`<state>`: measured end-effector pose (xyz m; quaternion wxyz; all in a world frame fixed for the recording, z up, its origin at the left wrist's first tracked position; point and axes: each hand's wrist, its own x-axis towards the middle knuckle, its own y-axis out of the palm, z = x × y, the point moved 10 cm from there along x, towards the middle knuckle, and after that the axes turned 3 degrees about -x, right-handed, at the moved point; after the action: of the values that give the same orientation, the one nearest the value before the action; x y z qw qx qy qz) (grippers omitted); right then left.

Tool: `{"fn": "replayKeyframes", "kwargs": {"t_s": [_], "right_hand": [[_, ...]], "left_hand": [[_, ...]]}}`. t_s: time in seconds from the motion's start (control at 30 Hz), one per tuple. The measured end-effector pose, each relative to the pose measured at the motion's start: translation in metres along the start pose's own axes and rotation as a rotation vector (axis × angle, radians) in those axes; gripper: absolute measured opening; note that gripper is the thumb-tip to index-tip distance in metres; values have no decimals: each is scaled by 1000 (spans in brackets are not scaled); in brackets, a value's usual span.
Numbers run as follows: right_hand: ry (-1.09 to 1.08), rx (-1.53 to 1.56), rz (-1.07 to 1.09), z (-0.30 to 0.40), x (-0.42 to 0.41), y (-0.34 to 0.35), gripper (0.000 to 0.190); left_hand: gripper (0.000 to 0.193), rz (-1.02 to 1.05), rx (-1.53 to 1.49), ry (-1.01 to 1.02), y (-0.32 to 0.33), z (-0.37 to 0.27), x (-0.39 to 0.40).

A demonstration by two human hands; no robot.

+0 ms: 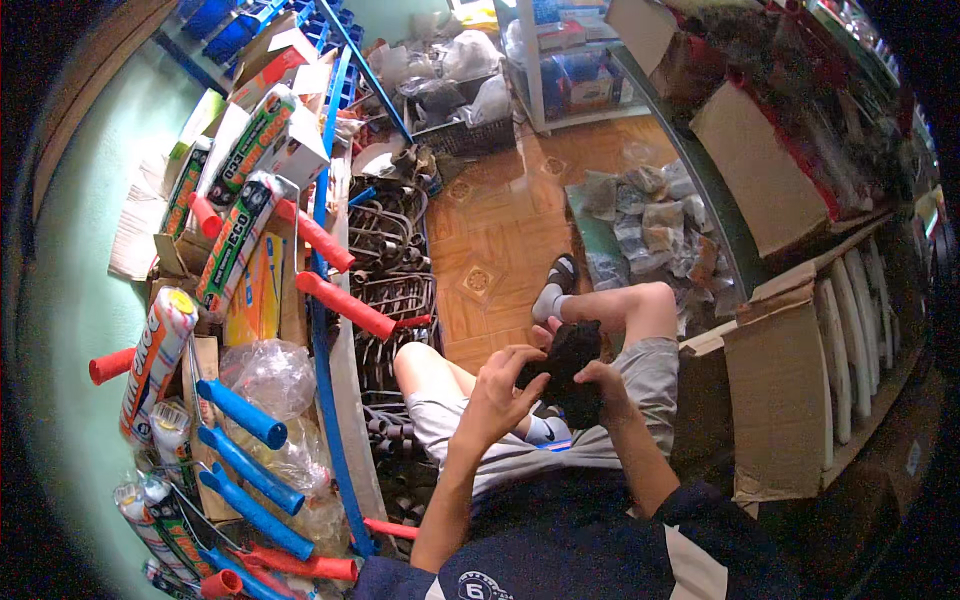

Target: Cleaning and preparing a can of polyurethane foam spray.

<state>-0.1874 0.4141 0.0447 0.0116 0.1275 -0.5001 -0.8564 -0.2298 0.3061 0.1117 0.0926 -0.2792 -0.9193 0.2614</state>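
Note:
A dark, soft-looking item (571,367), perhaps black cloth, is held between both hands above my lap; its exact kind cannot be told. My left hand (504,390) touches its left side with bent, partly spread fingers. On the right side, my right hand (604,386) grips it with the thumb on top and the other fingers hidden beneath. Grey shorts (652,382) show below the hands, and a grey sock (549,301) in a dark sandal rests on the floor beyond.
Paint rollers with red handles (345,304) and blue handles (255,480) stick out at left beside a blue metal post (328,375). Metal frames (386,232) fill a lower rack. Small plastic packets (660,217) lie at right, near a cardboard box (776,390) holding white panels.

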Motion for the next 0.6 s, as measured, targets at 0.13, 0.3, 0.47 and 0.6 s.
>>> {"fn": "replayKeyframes", "kwargs": {"t_s": [0.13,0.3,0.47,0.6], "right_hand": [[41,140,111,-17,-5,-5,99],[73,236,135,-15,-10,-2,95],[114,189,-13,-53,-5,-85,69],[198,281,-38,-68,-4,-93,52]], "left_hand": [[26,161,101,-84,8,31,-2],[24,51,-115,-75,-13,32,-11],[14,-309,-395,-227,-52,56,-36],[14,-466,-321,-216,-77,33,-40]]}}
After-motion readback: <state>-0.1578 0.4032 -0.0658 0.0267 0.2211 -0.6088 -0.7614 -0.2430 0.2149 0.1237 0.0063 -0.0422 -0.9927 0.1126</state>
